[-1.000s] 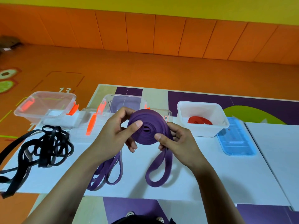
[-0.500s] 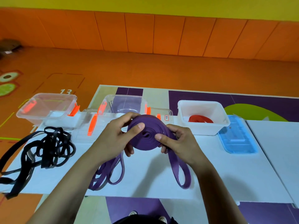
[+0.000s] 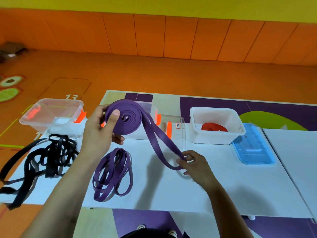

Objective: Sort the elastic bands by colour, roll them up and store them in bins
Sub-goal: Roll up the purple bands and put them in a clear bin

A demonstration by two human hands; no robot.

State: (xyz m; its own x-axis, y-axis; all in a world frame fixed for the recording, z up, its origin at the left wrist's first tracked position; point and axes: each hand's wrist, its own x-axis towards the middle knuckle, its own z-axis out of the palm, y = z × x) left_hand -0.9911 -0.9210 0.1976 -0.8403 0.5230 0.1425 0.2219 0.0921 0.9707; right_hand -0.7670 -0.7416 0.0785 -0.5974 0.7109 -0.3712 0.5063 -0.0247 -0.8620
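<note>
Right hand [image 3: 195,164] has come off the coil [image 3: 123,117] since half a second ago and dropped to the table, pulling the tail out. Left hand [image 3: 98,133] has lifted the coil higher.

Room: I see bare white table [image 3: 223,182] in front of and right of the right grip, out to the seam with the next tabletop. Near edge runs under both forearms.

Left grip: thumb flat on the coil's face, fingers curled behind it, firm hold. Right grip: thumb and fingertips pinch the end of the tail loop [image 3: 163,148], low over the table. I can't tell if it touches the surface.

Purple band [image 3: 137,110]: coil sits in the left grip, and two strands run down and right from it to the right grip.

- Loose purple bands [image 3: 113,174] lie on the table just below the left grip.
- Black tangle [image 3: 49,157] lies left of it.
- Clear bin [image 3: 151,109] sits right behind the coil, partly hidden.
- Second clear bin [image 3: 51,114] is further left.
- White bin [image 3: 192,117] with the red roll [image 3: 214,127] is beyond and right of the right grip, blue lid [image 3: 253,148] beside it.
</note>
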